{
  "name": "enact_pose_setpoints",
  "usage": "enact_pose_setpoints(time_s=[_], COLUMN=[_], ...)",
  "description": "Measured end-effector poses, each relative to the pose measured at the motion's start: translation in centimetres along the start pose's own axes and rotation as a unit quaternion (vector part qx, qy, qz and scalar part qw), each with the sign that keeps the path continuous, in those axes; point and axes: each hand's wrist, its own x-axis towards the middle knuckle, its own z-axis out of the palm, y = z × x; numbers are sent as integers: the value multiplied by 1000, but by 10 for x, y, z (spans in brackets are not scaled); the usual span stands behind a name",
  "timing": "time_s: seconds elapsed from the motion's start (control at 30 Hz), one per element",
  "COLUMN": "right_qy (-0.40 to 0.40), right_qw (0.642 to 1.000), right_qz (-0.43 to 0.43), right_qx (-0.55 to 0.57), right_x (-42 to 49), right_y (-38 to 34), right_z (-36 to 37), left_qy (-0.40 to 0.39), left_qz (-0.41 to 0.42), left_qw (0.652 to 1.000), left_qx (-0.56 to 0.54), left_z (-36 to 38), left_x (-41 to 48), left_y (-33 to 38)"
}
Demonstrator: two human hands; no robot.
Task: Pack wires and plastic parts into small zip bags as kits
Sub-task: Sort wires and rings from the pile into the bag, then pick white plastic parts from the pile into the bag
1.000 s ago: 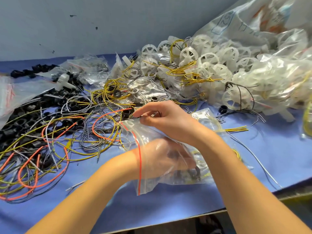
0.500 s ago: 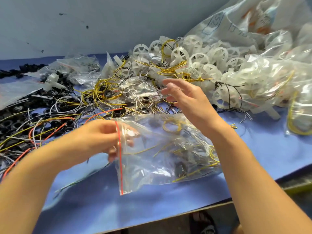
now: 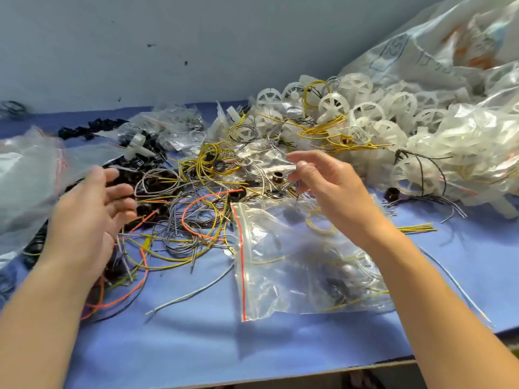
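**Above the wire tangle: both hands empty, bag lying on the desk**

Over the desk [image 3: 196, 346] my left hand [image 3: 92, 217] hovers with its fingers spread and nearly straight, gripping nothing. It hangs above the heap of loose wires [image 3: 191, 220], which I judge is where the next piece for a kit gets picked. My right hand [image 3: 328, 189] is raised opposite it, fingers loosely bent and apart, also with nothing in its grasp. Its wrist crosses above the zip bag [image 3: 295, 262].

That bag lies flat on the blue desk between my forearms. Its red-striped mouth edge is turned toward the wires, I think so that parts can go in with a short reach. Through the film I make out yellow wire, a pale ring and some dark parts, so it seems at least partly filled. Whether the zip is pressed closed I cannot tell.

Further out, black plastic rings [image 3: 222, 166] lie among the wires. White spoked wheels [image 3: 365, 113] are heaped at the back right, with a large clear sack [image 3: 435, 51] leaning over them. Another clear bag [image 3: 25, 175] at the left is cut off by the frame. One grey wire [image 3: 193, 294] lies alone near the front.

My left hand is blurred, so its fingertips are hard to read. A shiny scrap just beyond my right fingertips may be bag film behind them, not something pinched.
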Motion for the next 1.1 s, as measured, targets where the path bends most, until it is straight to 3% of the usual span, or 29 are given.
enact_pose_setpoints(time_s=[0.13, 0.3, 0.73, 0.9, 1.1], right_qy=[-37, -66, -149, -164, -179], right_qw=[994, 981, 947, 936, 924], right_qz=[-50, -113, -169, -167, -181], right_qx=[-92, -141, -230, -262, -286], right_x=[2, 2, -6, -10, -14], right_y=[-4, -16, -3, 4, 4], right_z=[33, 75, 124, 125, 128], left_qy=[188, 221, 96, 23, 2], left_qz=[63, 90, 106, 140, 151], left_qw=[980, 971, 967, 929, 904], left_qx=[-31, -10, 211, 343, 399], left_z=[-26, -47, -69, -70, -59], left_x=[3, 0, 14, 8, 0], left_y=[15, 14, -6, -10, -10])
